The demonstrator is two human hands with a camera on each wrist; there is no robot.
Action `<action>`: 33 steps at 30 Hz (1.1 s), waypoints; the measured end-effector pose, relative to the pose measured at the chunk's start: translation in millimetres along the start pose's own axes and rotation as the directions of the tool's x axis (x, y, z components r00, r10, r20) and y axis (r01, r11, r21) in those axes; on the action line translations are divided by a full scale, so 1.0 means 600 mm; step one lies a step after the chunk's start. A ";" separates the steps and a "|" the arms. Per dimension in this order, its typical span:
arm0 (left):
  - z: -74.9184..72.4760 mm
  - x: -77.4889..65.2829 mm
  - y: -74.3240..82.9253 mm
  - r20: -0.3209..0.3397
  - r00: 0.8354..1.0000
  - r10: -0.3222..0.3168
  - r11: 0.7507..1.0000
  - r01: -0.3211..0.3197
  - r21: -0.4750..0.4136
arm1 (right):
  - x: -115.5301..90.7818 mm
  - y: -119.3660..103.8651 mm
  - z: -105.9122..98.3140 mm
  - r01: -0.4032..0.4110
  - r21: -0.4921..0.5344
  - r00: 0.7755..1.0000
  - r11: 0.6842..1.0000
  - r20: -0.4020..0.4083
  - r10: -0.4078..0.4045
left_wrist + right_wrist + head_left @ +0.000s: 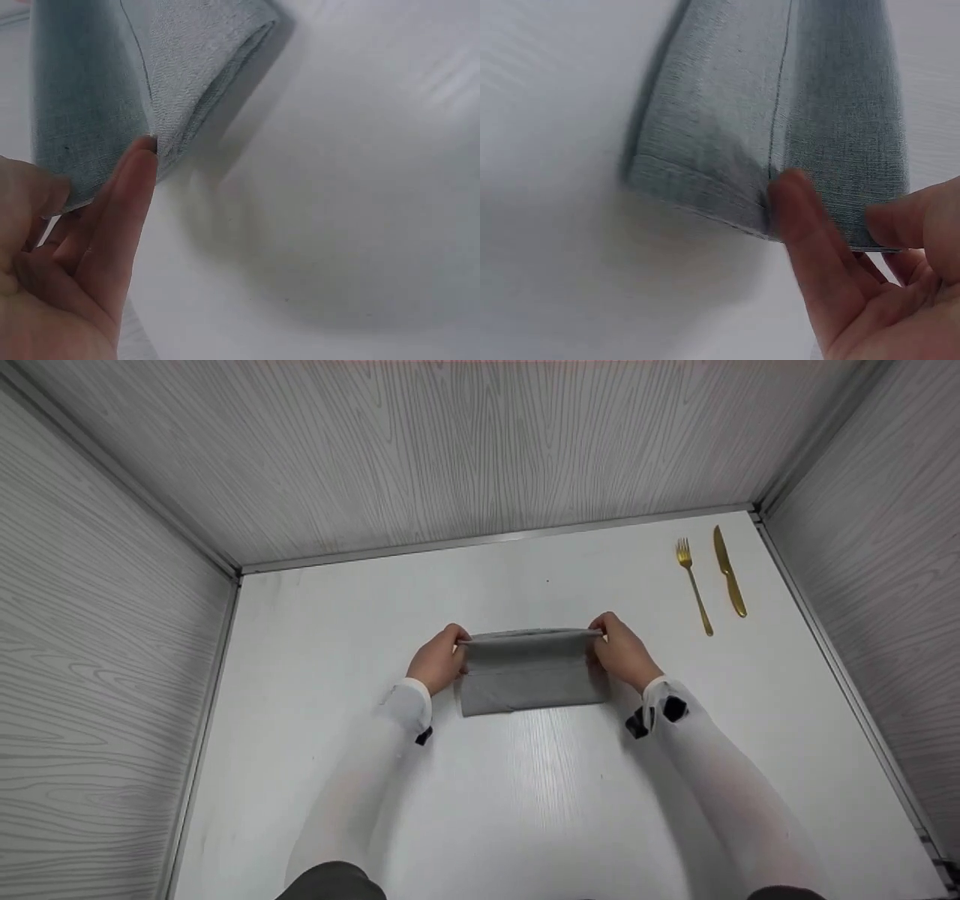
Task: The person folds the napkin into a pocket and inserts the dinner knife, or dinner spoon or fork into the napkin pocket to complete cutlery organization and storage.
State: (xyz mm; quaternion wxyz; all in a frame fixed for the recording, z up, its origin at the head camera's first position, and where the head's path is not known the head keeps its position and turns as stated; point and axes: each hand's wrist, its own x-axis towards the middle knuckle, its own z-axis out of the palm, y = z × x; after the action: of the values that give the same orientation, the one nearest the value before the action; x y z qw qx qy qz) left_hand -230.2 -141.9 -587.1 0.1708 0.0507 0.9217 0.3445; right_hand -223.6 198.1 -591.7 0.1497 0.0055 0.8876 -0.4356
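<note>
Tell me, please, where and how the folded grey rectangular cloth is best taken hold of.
The folded grey rectangular cloth is probably best pinched at both ends of its raised far edge, coming from left and right: it is wide and looks soft, and the left hand and right hand hold that edge straight this way.

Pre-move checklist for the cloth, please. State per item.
1. Left hand gripping the left end of the grey cloth: ok.
2. Right hand gripping the right end: ok.
3. Fork apart from cloth and hands: ok, off to the right.
4. Knife apart too: ok, right of the fork.
5. Inner layers of the cloth aligned: cannot tell, mostly hidden.
</note>
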 end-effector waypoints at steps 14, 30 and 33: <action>0.037 -0.081 -0.052 0.064 0.957 0.283 0.935 -0.290 0.203 | -0.044 0.057 0.006 0.200 -0.020 0.977 0.980 0.079 -0.198; 0.049 0.046 0.057 0.185 0.965 0.185 0.914 -0.238 0.328 | -0.043 0.053 0.010 0.195 -0.035 0.979 0.980 0.064 -0.193; 0.060 0.067 0.069 0.205 0.954 0.219 0.841 -0.291 0.456 | -0.043 0.054 0.009 0.211 -0.047 0.977 0.976 0.056 -0.208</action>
State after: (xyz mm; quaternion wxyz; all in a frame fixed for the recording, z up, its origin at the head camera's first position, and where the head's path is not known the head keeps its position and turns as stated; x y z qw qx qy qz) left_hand -256.1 -79.8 -596.3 0.1715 0.2388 0.9483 0.1197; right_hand -192.8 217.2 -612.6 0.1256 -0.1031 0.8904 -0.4253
